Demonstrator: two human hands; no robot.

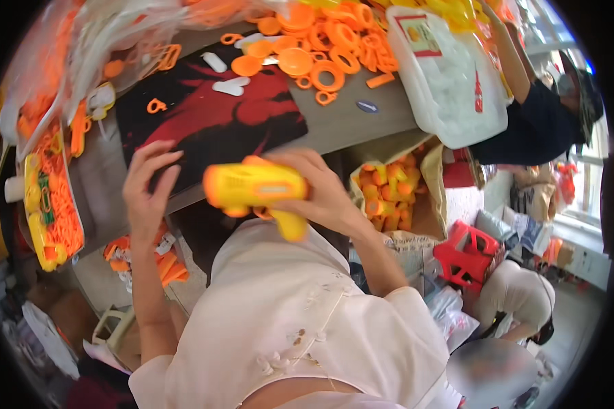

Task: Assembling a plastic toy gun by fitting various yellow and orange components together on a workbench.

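A yellow and orange toy gun (pixel 252 184) is in my right hand (pixel 323 187), whose fingers wrap round its rear end. The toy is slightly blurred, above the table's near edge with its grip pointing down. My left hand (pixel 149 189) is raised left of the toy, fingers bent and apart, with nothing in it. Beneath and beyond both hands lies a black and red mat (pixel 205 133). On it rest a small orange ringed part (pixel 156 105) and white flat pieces (pixel 232 86). Loose orange rings and discs (pixel 326 76) are heaped at the mat's far right.
A yellow tray (pixel 31 204) of orange parts stands at left, below plastic bags. At far right sits a white tub (pixel 430 112); a co-worker's arm (pixel 515 58) reaches beyond it. A sack (pixel 433 198) of yellow-orange toys and a red stool (pixel 464 252) are at right.
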